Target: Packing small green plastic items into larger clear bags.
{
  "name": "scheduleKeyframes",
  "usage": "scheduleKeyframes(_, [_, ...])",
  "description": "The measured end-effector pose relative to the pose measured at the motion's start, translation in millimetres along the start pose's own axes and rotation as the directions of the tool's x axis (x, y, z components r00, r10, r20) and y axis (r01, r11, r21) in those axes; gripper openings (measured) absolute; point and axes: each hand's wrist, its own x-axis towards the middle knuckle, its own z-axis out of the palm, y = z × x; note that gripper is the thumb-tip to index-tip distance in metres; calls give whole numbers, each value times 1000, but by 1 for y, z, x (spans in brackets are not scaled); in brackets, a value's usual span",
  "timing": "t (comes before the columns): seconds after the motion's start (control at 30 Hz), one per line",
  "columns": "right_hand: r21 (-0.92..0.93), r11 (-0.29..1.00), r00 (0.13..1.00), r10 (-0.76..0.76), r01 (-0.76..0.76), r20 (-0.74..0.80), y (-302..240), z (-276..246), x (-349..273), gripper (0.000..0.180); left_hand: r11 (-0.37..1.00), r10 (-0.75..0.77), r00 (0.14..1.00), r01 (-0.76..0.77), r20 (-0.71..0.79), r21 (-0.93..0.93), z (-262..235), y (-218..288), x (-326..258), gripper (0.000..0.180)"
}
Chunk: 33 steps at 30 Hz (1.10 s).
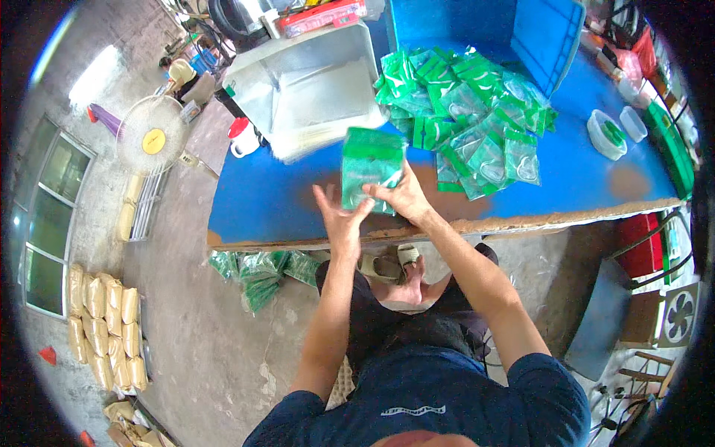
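Over the front of the blue table, my right hand (pixel 404 198) is closed on a stack of green plastic bags (pixel 371 158), thumb across the front and fingers behind the right side. The bags stand upright, with a solid green band on top and a clearer lower part. My left hand (pixel 343 226) is beside their lower left corner, fingers spread and thumb toward the bottom edge; whether it touches them I cannot tell. Beyond them lies a heap of green-topped clear bags (pixel 477 123), some with a pale curved item inside, spilling from a blue bin (pixel 456 24).
A metal tray (pixel 322 82) stands at the back left beside a white mug with a red lid (pixel 242 137). Small clear tubs (pixel 607 135) sit at right. Green packs (pixel 262 274) lie on the floor under the table's left front. A fan (pixel 153 136) stands farther left.
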Motion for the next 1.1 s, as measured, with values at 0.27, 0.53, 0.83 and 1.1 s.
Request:
scheduleKeyframes(0.27, [251, 954, 986, 167, -166, 18, -31, -10, -15, 82, 978, -22, 939, 92, 343, -189, -20, 0, 11, 67])
scheduleKeyframes(0.53, [-249, 962, 955, 176, -115, 239, -29, -43, 7, 100, 853, 13, 764, -345, 645, 392, -36, 18, 34, 120])
scheduleKeyframes(0.83, [-252, 963, 936, 174, -96, 307, -21, -32, 11, 97, 834, -50, 781, -310, 623, 456, -50, 9, 49, 94])
scheduleKeyframes(1.1, [-710, 574, 913, -276, 408, 300, -61, -33, -10, 107, 960, -169, 812, 7, 559, 279, -41, 7, 40, 87])
